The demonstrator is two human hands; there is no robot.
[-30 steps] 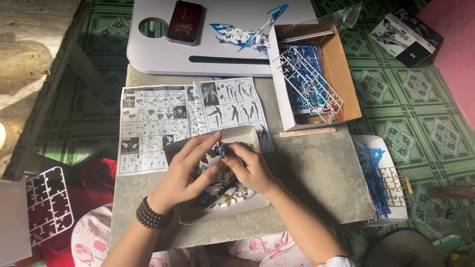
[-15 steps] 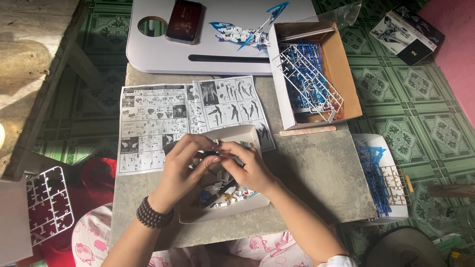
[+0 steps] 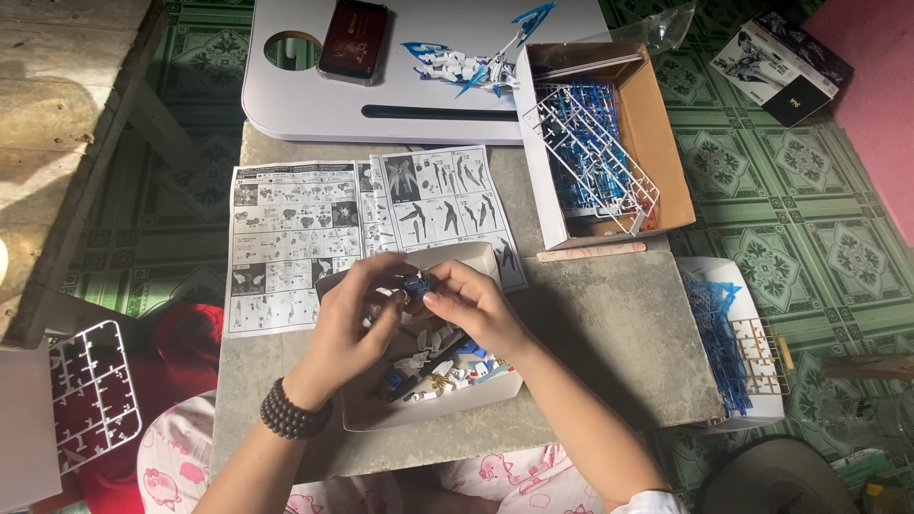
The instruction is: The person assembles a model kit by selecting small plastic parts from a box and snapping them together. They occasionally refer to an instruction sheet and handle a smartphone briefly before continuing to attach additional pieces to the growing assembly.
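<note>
Pinching a small blue model part (image 3: 415, 283) between both sets of fingertips, the left hand (image 3: 354, 319) and right hand (image 3: 473, 303) are curled tight on it over the white parts tray (image 3: 433, 407) at the table's near edge. Squeezing too hard could probably snap it or drop it among the loose pieces. A black-and-white instruction sheet (image 3: 295, 238) lies beyond the tray, an open brown cardboard box (image 3: 666, 143) at the far right corner.

Small blue part (image 3: 416, 282) mostly covered by fingers (image 3: 447, 290) of both hands; shape unclear. Loose pieces in white tray (image 3: 428, 411) too small to tell apart. Left-side white sprue (image 3: 90, 400) partly cut off by grey panel.
</note>
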